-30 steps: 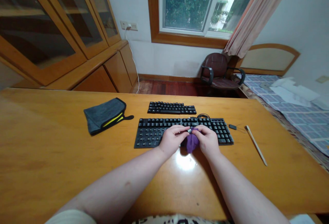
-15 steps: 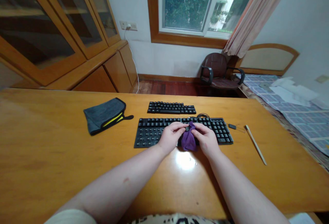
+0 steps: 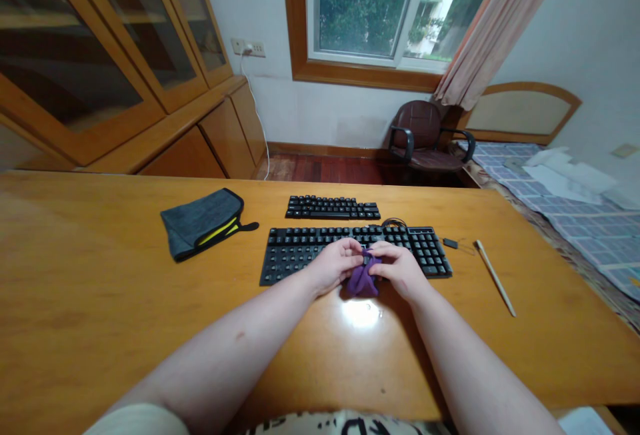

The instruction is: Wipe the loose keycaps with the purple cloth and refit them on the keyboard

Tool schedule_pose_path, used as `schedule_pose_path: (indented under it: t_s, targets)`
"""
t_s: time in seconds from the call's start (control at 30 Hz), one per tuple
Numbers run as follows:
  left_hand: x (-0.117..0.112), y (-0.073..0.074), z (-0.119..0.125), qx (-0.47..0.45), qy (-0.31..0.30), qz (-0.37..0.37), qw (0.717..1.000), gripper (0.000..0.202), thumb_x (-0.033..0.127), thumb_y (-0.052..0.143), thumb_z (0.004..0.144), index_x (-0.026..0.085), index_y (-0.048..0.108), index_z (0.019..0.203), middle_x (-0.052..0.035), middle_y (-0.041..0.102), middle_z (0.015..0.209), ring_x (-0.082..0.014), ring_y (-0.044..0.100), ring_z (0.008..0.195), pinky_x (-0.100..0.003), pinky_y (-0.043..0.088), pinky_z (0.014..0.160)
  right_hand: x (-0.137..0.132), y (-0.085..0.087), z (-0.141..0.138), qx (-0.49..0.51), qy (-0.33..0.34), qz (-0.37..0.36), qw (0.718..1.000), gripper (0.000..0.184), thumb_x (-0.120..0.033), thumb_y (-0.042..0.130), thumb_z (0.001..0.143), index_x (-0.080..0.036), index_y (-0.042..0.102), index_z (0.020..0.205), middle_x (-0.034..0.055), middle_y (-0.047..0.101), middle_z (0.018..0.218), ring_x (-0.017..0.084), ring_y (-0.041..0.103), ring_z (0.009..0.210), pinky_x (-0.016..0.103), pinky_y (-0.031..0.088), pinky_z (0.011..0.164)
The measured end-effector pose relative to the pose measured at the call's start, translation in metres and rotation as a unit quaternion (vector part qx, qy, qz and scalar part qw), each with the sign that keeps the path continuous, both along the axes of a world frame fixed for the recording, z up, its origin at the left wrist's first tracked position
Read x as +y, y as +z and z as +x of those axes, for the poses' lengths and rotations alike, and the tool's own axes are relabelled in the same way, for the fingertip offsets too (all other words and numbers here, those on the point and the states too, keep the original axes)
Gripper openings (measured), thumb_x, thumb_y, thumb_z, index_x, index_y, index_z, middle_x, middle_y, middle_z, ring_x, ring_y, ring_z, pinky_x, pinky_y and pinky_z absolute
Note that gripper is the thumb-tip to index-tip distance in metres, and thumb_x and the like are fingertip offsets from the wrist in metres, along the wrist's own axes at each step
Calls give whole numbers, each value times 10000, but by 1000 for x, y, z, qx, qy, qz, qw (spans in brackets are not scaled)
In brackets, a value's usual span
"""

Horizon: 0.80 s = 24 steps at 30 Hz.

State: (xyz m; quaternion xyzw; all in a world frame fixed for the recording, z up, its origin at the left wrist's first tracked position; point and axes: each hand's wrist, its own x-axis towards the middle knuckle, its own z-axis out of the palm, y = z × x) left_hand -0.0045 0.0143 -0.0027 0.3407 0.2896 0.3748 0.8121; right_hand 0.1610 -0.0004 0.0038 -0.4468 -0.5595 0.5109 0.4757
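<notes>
Two bare hands meet over the near edge of a long black keyboard (image 3: 431,256), working at a small, crumpled purple cloth (image 3: 363,285). Thumb and fingers of the left hand (image 3: 334,267) are pinched together on the cloth's left side, while the right hand (image 3: 400,270) grips its right side between thumb and curled fingers. Something between the fingertips is too small to make out. The cloth's loose folds hang toward the person, in front of the keyboard's middle. On the keyboard, bare switches show in the lower left rows, and black caps cover the top row and the number block at right. Just behind it, black keycaps (image 3: 333,208) sit in close rows, near a coiled black cable (image 3: 395,222). Left of these lies a folded dark grey cloth with yellow lining (image 3: 203,225); to the right, a small dark rectangular piece (image 3: 451,244) and a slim pale stick (image 3: 495,280) rest on the glossy yellow-brown wooden table (image 3: 125,328).
</notes>
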Motion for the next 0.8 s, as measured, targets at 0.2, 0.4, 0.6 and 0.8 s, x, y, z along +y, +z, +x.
schedule_pose_path:
  t_s: [0.2,0.4,0.6,0.8]
  targets:
    - [-2,0,-5,-24,-82,-25,996,358,236,769,579,148,460,737,24,567,680,-99,607,622,-187,454,574,1,-2,4,4,36,-35,999,231,-276,828,420,-223,699,605,8,589,747,154,561,693,289,473,629]
    - [-4,3,-5,-18,-87,-39,995,363,205,785,552,135,468,714,19,589,685,-102,618,635,-204,485,605,1,-1,6,42,93,-80,992,185,-299,802,473,-201,682,573,5,582,710,137,550,642,266,465,573]
    - [-3,6,-3,-20,-50,-38,998,317,184,784,551,116,586,789,-22,642,746,-122,637,710,-263,505,732,3,0,6,6,15,-1,1000,91,-293,722,598,-211,697,628,10,583,714,154,549,716,287,447,691]
    - [2,-2,-1,13,-4,35,999,350,221,739,620,128,638,943,-83,684,892,-158,643,810,-330,480,826,-1,6,-1,5,-78,-4,997,81,-273,694,625,-200,686,660,14,606,774,158,553,716,265,439,635]
